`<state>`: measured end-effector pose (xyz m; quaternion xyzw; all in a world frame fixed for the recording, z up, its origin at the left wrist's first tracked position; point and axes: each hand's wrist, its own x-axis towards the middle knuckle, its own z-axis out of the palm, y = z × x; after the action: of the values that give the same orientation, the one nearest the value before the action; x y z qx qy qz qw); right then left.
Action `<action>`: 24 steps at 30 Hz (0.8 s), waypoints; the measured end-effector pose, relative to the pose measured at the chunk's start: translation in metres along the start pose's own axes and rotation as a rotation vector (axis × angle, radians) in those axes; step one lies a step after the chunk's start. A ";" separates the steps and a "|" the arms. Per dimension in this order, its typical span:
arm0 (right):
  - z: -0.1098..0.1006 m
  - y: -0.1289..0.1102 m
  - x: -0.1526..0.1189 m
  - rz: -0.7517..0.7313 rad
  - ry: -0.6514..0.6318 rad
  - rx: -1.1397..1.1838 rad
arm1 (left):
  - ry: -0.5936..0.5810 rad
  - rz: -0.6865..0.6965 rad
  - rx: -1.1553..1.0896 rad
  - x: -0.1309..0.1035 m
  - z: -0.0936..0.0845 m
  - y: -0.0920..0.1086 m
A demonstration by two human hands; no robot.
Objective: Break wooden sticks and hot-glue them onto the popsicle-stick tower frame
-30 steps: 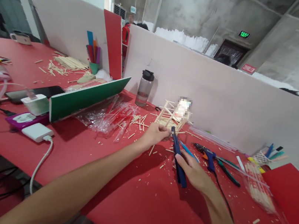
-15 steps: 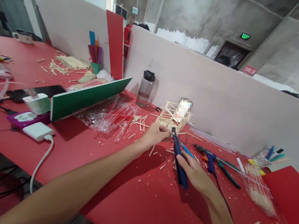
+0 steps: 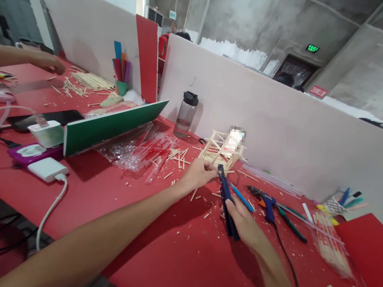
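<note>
My left hand reaches across the red table and pinches a thin wooden stick at its fingertips, just in front of a small frame built of wooden sticks. My right hand grips blue-handled cutting pliers, whose jaws meet the stick at my left fingertips. Cut stick bits lie scattered on the table around both hands.
A blue glue gun, a blue pen and green-handled pliers lie to the right, beside a bag of sticks. A water bottle, crumpled plastic wrap and a green board stand left. Another person's hand reaches in at far left.
My hands have hardly moved; the pliers stay at the stick. Another person's arm has come into view at the far left, over the neighbouring table.
</note>
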<state>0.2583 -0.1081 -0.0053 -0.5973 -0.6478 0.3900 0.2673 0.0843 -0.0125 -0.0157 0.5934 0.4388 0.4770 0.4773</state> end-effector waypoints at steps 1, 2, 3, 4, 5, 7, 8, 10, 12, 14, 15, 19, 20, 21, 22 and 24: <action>0.000 0.001 0.001 0.002 0.023 0.014 | 0.002 0.014 0.011 0.001 0.000 -0.002; 0.000 0.002 0.002 -0.005 0.052 0.021 | 0.006 0.026 0.016 0.002 0.000 -0.002; -0.001 0.003 0.002 -0.017 0.086 0.019 | 0.008 0.038 0.023 0.002 -0.001 -0.002; -0.003 0.003 0.001 -0.030 0.117 0.008 | 0.010 0.050 0.038 0.002 -0.003 0.000; -0.006 0.004 -0.001 -0.040 0.144 -0.013 | 0.001 0.067 0.069 0.001 -0.007 0.002; -0.012 0.006 -0.006 -0.036 0.185 -0.083 | -0.060 0.103 0.201 0.000 -0.015 0.005; -0.015 0.008 -0.009 -0.025 0.205 -0.128 | -0.124 0.129 0.307 -0.002 -0.020 0.007; -0.022 0.012 -0.015 -0.014 0.249 -0.230 | -0.268 0.139 0.549 -0.006 -0.027 0.009; -0.029 0.016 -0.019 -0.022 0.273 -0.327 | -0.354 0.114 0.718 -0.012 -0.030 0.010; -0.034 0.018 -0.020 -0.054 0.260 -0.407 | -0.442 0.101 0.809 -0.019 -0.029 0.012; -0.035 0.019 -0.020 -0.070 0.246 -0.440 | -0.473 0.105 0.841 -0.021 -0.028 0.012; -0.040 0.022 -0.017 -0.112 0.232 -0.571 | -0.534 0.155 0.911 -0.025 -0.023 0.011; -0.040 0.022 -0.016 -0.112 0.234 -0.604 | -0.537 0.158 0.914 -0.024 -0.023 0.010; -0.040 0.023 -0.015 -0.109 0.231 -0.631 | -0.530 0.164 0.902 -0.023 -0.024 0.008; -0.040 0.023 -0.015 -0.104 0.222 -0.651 | -0.515 0.181 0.871 -0.021 -0.025 0.007; -0.040 0.022 -0.015 -0.094 0.191 -0.687 | -0.475 0.252 0.748 -0.018 -0.028 0.006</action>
<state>0.3053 -0.1155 0.0002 -0.6556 -0.7400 0.0789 0.1280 0.0543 -0.0274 -0.0095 0.8666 0.3836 0.1909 0.2558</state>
